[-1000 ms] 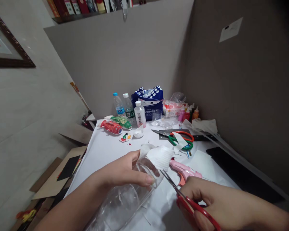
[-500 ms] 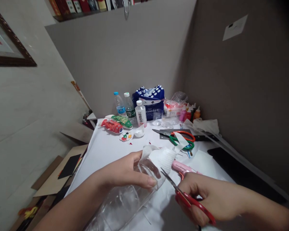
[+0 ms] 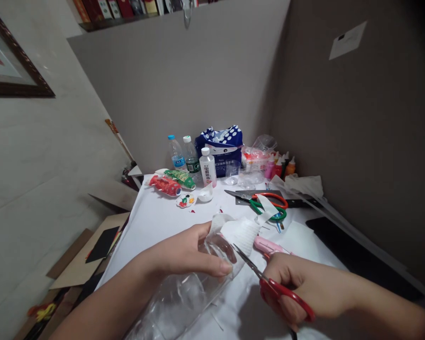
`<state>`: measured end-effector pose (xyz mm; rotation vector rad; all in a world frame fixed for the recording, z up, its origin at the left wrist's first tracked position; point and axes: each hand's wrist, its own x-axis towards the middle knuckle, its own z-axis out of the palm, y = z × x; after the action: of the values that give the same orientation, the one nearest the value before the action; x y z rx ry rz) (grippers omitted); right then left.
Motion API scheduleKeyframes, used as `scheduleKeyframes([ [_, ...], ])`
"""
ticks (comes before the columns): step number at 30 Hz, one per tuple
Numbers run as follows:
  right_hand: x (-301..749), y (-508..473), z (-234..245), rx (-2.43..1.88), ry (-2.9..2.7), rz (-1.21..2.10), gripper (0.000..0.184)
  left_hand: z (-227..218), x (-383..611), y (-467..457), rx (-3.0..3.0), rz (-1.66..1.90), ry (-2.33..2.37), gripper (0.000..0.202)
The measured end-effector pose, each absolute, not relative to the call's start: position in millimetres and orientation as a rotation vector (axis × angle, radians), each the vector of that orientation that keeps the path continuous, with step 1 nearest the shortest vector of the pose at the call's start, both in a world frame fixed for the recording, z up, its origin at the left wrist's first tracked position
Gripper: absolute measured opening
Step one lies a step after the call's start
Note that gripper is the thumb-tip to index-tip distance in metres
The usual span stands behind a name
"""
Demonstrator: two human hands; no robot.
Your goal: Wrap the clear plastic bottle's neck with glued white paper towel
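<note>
My left hand [image 3: 198,257] is closed around a clear plastic bottle [image 3: 177,302] lying slantwise, its lower part running toward me. White ribbed tape [image 3: 246,231] covers the bottle's far end, and a loose strip sticks out from it. In my right hand [image 3: 290,288] is a pair of small red-handled scissors [image 3: 276,288]. Their narrow blades point up and left, with the tips at the edge of the taped end; whether they touch it I cannot tell. Behind my right hand lies a pink tool [image 3: 269,245], partly hidden.
Large scissors [image 3: 269,208] with red and green handles lie beyond the bottle. Farther back stand several bottles [image 3: 208,167], a blue bag [image 3: 219,146] and paint bottles [image 3: 290,166]. Red and green fish-shaped pieces [image 3: 165,185] sit at left, near a small paint palette [image 3: 186,200].
The red-handled scissors have shifted slightly left, their tips closer to the bottle's taped end. My left hand and the bottle are almost unmoved.
</note>
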<state>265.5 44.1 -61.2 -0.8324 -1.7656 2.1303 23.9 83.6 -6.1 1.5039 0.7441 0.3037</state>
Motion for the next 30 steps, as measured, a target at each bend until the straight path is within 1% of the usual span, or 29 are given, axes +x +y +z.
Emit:
scheduleKeyframes([
  [14, 270.2, 47.4, -70.8, -0.825, -1.757, 2.154, 0.017, -4.1, 23.8, 83.8, 1.509, 0.279, 0.735, 0.037],
  [23, 264.0, 46.5, -62.2, -0.854, -1.737, 2.175, 0.021, -6.9, 23.1, 84.5, 1.536, 0.305, 0.737, 0.038],
  [30, 265.2, 46.6, -64.3, -0.848, -1.753, 2.146, 0.016, -6.9, 23.0, 85.3, 1.56, 0.307, 0.733, 0.039],
])
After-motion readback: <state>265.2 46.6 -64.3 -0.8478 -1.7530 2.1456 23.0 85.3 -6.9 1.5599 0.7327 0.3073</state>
